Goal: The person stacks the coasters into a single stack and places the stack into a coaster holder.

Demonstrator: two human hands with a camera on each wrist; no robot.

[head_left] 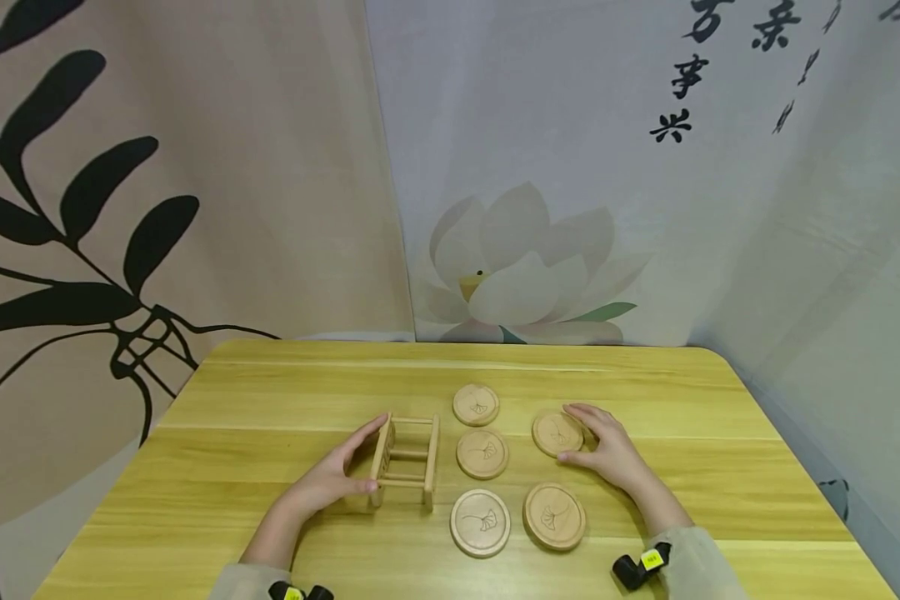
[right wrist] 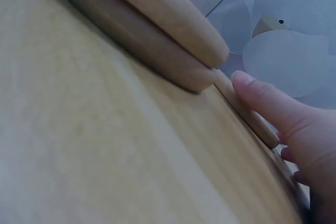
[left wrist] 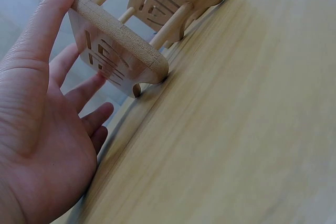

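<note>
A small wooden rack [head_left: 408, 455] of two carved end panels joined by rods stands on the wooden table [head_left: 270, 400]. My left hand [head_left: 345, 467] rests flat against its left end panel [left wrist: 118, 51], thumb along the top edge and fingers straight behind it. Five round wooden coasters with a leaf engraving lie right of the rack. My right hand [head_left: 603, 446] spans the far right coaster [head_left: 556, 433], fingers on its far edge and thumb [right wrist: 262, 100] on its near edge. The other coasters lie loose, one [head_left: 476, 404] at the back, one [head_left: 482, 453] in the middle.
Two more coasters [head_left: 480, 522] [head_left: 554, 516] lie near the front edge between my forearms. Printed cloth hangs close behind and to the right of the table, with a lotus [head_left: 521, 271] on it. Bare tabletop stretches left of the rack.
</note>
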